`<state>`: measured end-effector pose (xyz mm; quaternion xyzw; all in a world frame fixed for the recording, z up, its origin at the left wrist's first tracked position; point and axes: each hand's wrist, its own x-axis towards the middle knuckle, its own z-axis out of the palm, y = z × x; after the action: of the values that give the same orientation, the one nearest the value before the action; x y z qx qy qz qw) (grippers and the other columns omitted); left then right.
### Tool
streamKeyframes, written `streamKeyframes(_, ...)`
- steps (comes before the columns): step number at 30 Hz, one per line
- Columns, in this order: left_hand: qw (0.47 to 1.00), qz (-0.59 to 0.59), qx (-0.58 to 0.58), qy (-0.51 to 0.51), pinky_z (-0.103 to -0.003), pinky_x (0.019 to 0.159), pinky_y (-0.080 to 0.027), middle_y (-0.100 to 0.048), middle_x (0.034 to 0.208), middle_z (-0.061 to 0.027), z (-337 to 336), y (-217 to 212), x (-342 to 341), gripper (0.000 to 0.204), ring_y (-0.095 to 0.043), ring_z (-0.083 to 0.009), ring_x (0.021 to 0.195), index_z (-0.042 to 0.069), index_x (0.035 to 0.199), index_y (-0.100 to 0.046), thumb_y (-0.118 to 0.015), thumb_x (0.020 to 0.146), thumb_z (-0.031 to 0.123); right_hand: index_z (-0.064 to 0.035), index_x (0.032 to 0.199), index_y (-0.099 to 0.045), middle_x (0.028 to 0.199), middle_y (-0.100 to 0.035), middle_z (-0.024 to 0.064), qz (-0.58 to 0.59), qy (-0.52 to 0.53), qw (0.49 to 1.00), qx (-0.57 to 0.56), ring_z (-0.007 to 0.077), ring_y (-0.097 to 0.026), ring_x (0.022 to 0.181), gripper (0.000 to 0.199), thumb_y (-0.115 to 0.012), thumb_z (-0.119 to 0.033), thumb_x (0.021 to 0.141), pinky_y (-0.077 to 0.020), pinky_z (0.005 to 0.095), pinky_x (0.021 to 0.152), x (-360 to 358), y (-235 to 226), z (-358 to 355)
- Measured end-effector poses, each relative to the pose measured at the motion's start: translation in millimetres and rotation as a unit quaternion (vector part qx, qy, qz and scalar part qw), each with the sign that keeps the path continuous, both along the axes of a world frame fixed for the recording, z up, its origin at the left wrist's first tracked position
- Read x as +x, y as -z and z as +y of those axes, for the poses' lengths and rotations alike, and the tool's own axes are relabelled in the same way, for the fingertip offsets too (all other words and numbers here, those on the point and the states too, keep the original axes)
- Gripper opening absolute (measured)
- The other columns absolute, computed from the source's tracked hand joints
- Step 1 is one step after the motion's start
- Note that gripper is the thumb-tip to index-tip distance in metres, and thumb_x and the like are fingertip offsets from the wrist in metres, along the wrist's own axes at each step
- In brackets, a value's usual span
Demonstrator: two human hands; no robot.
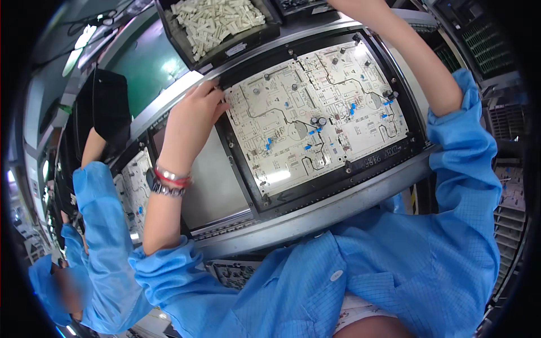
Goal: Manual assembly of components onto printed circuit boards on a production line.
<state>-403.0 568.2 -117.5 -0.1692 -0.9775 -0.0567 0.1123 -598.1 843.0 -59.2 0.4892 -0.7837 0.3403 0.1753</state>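
A pale circuit board [270,118], in two matching halves, lies in a black frame [246,188] in front of me. It carries blue parts and dark round capacitors. At the frame's upper left corner is my left hand [194,115], its fingers bent and drawn together; whatever they may hold is too small to make out. My right arm reaches over the board's far right side. Only part of my right hand [355,8] shows at the top edge, beside the dark trays there, and its fingers are out of the picture.
A black bin [222,53] full of small white parts stands beyond the frame. Metal rails [293,217] run along the near side. On the left, a co-worker in blue [104,225] sits by another board [137,186] on the line. Racks [510,225] stand at right.
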Motion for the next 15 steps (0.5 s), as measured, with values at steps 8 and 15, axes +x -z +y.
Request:
streamKeyframes(8,0.989,0.112,0.098,0.006,-0.039,0.076,-0.051,-0.064,0.099,-0.0128,26,-47,-76,0.014,-0.062,-0.0352,0.087,0.004,0.095,-0.065,-0.059,0.089,0.014,-0.0056,0.088,-0.071,0.083,-0.067,0.0206,-0.01,0.056,0.941,0.334,0.0354,-0.066,0.081,0.018,-0.062,-0.01,0.074,-0.0524,0.0414,0.072,-66,21,-26)
streamKeyframes(15,0.983,-0.165,-0.048,-0.061,-0.039,0.085,-0.049,-0.066,0.1,-0.0204,17,-35,-141,0.025,-0.063,-0.0351,0.096,0.003,0.108,-0.066,-0.05,0.09,0.01,-0.0118,0.081,-0.072,0.077,-0.067,0.0138,0.126,0.159,0.958,0.204,0.0315,-0.067,0.078,0.014,-0.068,-0.017,0.069,-0.0528,0.0416,0.068,-62,18,-14)
